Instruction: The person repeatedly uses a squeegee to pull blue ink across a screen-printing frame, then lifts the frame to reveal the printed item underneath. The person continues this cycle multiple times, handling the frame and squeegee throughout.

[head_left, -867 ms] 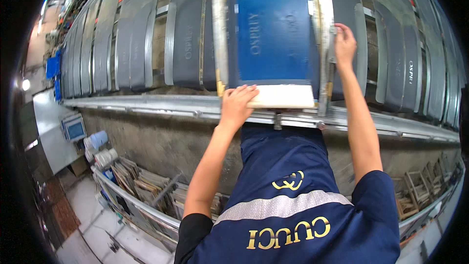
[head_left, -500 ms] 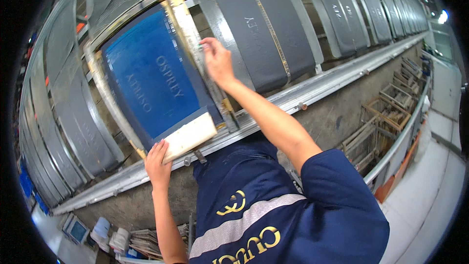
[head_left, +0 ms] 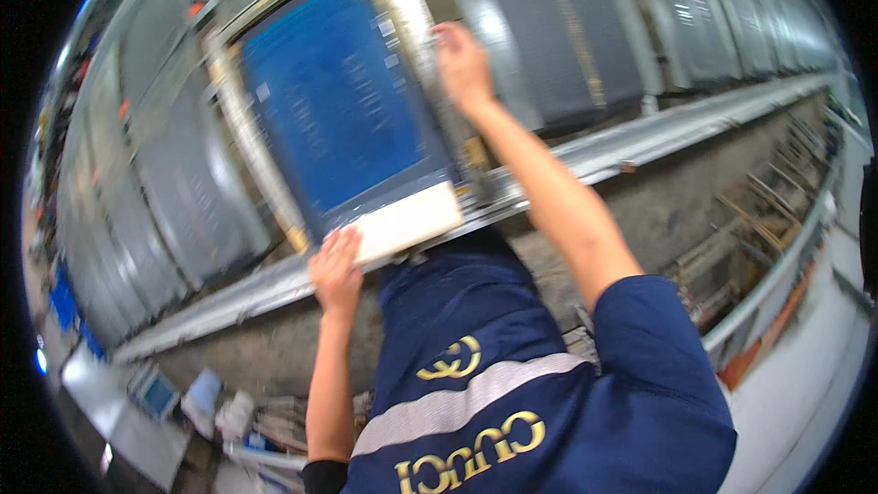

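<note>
A metal screen frame [head_left: 270,187] with a blue printing surface [head_left: 320,110] stands tilted in the upper middle, slightly blurred. A flat cream bar [head_left: 407,220] lies across its near end. My left hand [head_left: 337,267] grips the left end of this bar, fingers closed over it. Higher up, at the frame's right side, my right hand [head_left: 466,69] has its fingers curled on the edge; the fingertips are partly smeared by motion. Faint raised lettering shows on the blue surface. Grey panels [head_left: 576,46] on the long bench flank the frame to either side.
A metal rail [head_left: 677,133] runs along the bench's near edge, in front of my body. Below it are stored wooden frames [head_left: 764,210] at right, a small screen device [head_left: 155,393] and white containers [head_left: 203,393] at lower left. A curved metal barrier [head_left: 741,329] borders the walkway.
The view has turned since the oldest frame, so the frame and rail now appear slanted; since the middle frame they sit higher and further right. Both hands keep their places on bar and frame.
</note>
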Available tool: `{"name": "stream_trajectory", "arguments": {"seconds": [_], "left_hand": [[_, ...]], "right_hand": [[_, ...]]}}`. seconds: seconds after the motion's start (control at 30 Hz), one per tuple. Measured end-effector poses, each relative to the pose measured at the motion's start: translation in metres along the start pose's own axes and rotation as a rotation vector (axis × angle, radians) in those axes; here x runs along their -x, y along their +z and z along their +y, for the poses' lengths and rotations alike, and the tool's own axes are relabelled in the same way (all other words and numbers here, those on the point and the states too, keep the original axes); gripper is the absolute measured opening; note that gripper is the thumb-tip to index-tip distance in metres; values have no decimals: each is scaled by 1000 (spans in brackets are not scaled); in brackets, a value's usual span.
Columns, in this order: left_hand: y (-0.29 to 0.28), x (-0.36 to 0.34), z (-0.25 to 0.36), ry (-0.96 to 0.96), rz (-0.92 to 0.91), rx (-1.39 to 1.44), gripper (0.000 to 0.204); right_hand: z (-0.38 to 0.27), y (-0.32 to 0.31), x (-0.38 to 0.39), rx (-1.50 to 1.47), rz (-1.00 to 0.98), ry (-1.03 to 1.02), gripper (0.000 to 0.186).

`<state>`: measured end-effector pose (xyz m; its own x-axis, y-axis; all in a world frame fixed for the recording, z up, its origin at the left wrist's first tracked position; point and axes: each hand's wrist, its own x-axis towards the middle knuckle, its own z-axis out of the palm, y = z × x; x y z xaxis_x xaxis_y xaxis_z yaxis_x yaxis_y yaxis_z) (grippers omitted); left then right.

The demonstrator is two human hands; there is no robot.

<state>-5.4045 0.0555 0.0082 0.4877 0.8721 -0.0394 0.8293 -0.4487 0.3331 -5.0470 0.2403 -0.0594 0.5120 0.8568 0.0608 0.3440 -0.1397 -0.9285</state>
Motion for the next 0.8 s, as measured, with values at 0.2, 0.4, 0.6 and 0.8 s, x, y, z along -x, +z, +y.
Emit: {"name": "stream_trajectory", "arguments": {"seconds": [0.2, 0.4, 0.6, 0.8], "left_hand": [[19, -13, -10, -13, 196, -72, 67], [8, -120, -57, -13, 311, -123, 64], [-14, -246, -118, 23, 420, -155, 61], [-45, -283, -135, 4, 351, 42, 46]], "right_hand": [[-11, 1, -1, 69, -15, 4, 25], [-5, -2, 0, 79, -31, -3, 24], [-12, 0, 5, 64, -18, 17, 23], [-4, 1, 6, 106, -64, 136, 26]]}}
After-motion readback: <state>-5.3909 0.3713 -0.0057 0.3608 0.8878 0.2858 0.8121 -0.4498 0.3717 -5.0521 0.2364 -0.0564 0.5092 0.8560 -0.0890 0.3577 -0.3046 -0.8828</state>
